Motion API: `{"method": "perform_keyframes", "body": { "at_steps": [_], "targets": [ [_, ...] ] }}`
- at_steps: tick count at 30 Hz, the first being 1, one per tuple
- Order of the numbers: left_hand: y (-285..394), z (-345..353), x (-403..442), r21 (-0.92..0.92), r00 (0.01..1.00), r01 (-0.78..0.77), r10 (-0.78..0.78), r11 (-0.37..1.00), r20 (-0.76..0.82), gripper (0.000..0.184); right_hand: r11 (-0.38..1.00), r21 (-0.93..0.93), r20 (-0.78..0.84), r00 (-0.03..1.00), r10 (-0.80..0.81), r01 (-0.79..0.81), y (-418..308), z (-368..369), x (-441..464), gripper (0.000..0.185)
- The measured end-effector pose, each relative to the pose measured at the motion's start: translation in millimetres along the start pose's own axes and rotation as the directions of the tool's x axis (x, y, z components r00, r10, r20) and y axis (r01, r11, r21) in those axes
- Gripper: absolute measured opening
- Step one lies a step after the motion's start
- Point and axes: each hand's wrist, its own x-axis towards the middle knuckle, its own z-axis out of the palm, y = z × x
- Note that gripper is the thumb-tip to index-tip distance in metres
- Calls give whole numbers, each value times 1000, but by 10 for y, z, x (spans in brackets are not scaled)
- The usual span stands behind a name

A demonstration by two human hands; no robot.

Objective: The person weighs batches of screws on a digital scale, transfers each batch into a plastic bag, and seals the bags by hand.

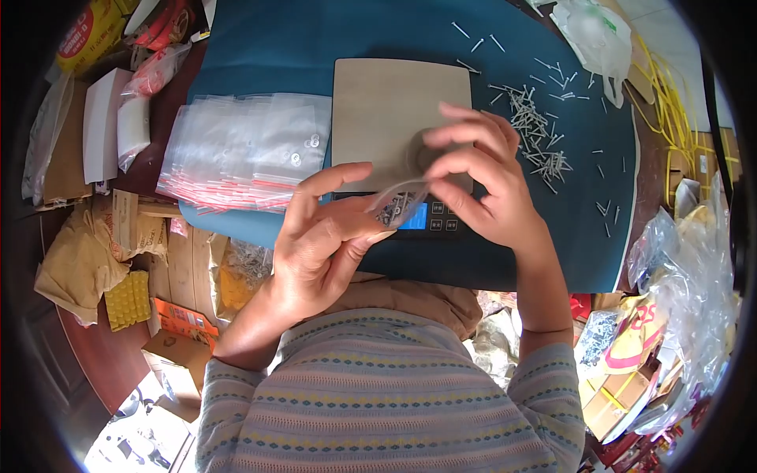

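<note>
My left hand point(319, 244) is closed on the lower side of a small clear plastic bag point(384, 203) with screws point(398, 209) inside. At the bag's upper right edge, the thumb and forefinger of my right hand point(485, 177) pinch the plastic, while its other fingers are raised and slightly blurred. Both hands are over the front of a digital scale point(371, 102) with a tan platform and a lit blue display point(415, 217). A round greyish shape point(418, 154) shows on the platform, partly behind my right fingers; I cannot tell what it is.
Flat zip bags point(244, 150) with red strips lie in a stack left of the scale, with small washers point(296, 158) on top. A heap of loose screws point(532, 126) spreads over the dark mat point(583, 229) at right. A white plastic bag point(595, 39) sits at the back right.
</note>
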Motion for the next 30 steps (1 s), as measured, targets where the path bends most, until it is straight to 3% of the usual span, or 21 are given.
{"method": "perform_keyframes", "body": {
  "at_steps": [3, 6, 14, 17, 21, 26, 28, 30],
  "targets": [
    [-10, 24, -31, -74, 997, 74, -75, 994, -10, 15, 998, -53, -77, 996, -41, 36, -70, 29, 13, 14],
    [133, 26, 90, 49, 992, 123, -125, 991, 31, 21, 997, -78, 2, 1000, -20, 20, -270, 53, 2, 13],
    [174, 45, 46, 53, 987, 143, -146, 988, 65, 17, 983, -126, -82, 986, -143, 132, -460, 166, 51, 23],
    [177, -12, -5, -135, 956, 270, -248, 953, 158, 16, 959, -175, -66, 969, -239, 224, -482, 173, -6, 27],
    [133, -302, -46, -206, 949, 307, -281, 929, 146, 13, 977, -147, -139, 974, -177, 156, -497, -37, -64, 29],
    [182, -407, -122, -318, 924, 383, -354, 867, 147, 12, 994, 58, -133, 987, -86, 95, -441, 22, -180, 22],
    [153, -548, -186, -307, 902, 430, -391, 849, 181, 12, 985, 171, -148, 988, 36, -10, -278, 61, -326, 19],
    [105, -754, -251, -289, 922, 385, -352, 877, 161, 14, 981, 29, -238, 952, 193, -191, -121, -51, -515, 25]
  ]
}}
